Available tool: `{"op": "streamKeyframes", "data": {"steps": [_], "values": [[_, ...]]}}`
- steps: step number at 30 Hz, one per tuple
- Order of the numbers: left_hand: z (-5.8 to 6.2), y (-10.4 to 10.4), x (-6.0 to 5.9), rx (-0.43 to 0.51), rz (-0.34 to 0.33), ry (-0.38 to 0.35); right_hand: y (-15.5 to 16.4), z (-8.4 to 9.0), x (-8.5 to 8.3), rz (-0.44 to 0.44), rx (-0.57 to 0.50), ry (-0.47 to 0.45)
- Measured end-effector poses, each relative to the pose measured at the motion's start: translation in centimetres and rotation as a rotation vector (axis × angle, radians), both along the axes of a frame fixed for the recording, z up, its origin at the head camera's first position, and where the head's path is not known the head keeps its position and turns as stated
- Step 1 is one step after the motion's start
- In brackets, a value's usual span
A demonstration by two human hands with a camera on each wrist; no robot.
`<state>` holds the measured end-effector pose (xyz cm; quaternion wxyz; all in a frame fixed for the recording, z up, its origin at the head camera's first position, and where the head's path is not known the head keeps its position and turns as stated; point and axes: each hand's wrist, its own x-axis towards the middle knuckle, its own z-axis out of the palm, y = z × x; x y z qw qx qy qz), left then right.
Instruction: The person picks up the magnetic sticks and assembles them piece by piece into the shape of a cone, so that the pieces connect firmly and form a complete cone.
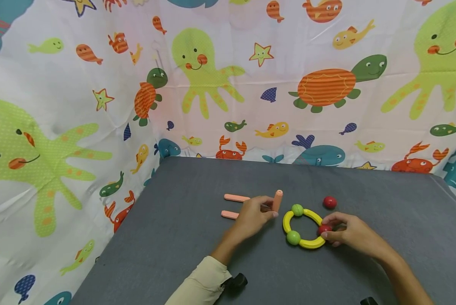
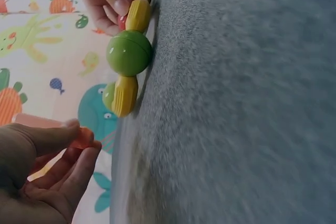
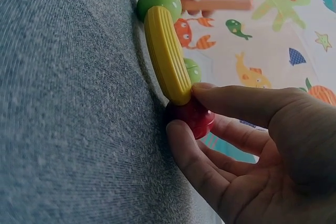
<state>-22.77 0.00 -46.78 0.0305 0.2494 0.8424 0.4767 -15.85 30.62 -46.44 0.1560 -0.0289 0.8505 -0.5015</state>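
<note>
From the head view, an unfinished ring of curved yellow plastic pieces joined by green balls (image 1: 302,226) lies on the grey felt-covered table (image 1: 174,237); it serves as landmark for all else. The right hand (image 1: 348,232) sits just right of the ring, its fingertips pinching a glossy red ball (image 1: 324,229) against the ring's open right end, seemingly to seat it as the next joint. The left hand (image 1: 254,216) is just left of the ring and grips a straight salmon-pink plastic stick (image 1: 276,201) upright between thumb and fingers, likely kept ready beside the gap; two more pink sticks (image 1: 235,198) lie flat further left of the ring, partly behind that hand; a second red ball (image 1: 329,202) rests up and to the right of the ring, apart from it.

From the left wrist view, the ring stands edge-on against the table; a green ball (image 2: 129,53) sits between two yellow pieces (image 2: 126,95); the left hand's thumb and fingers (image 2: 58,145) close round the pink stick (image 2: 79,138), near the ring but not touching it.

From the right wrist view, the ribbed yellow piece (image 3: 165,56) ends right at the red ball (image 3: 194,116); thumb and forefinger (image 3: 236,103) clamp that ball against it, so the joint is held steady.
</note>
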Motion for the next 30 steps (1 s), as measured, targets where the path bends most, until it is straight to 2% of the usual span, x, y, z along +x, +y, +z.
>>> {"op": "streamKeyframes", "data": {"steps": [16,30], "values": [[0.2,4.6,-1.6,0.025,-0.017,0.062,-0.2,0.1,0.2,0.022,-0.017,0.021],[0.3,6.8,-1.6,0.027,-0.019,0.068,-0.6,0.0,0.1,0.030,-0.027,0.034]]}}
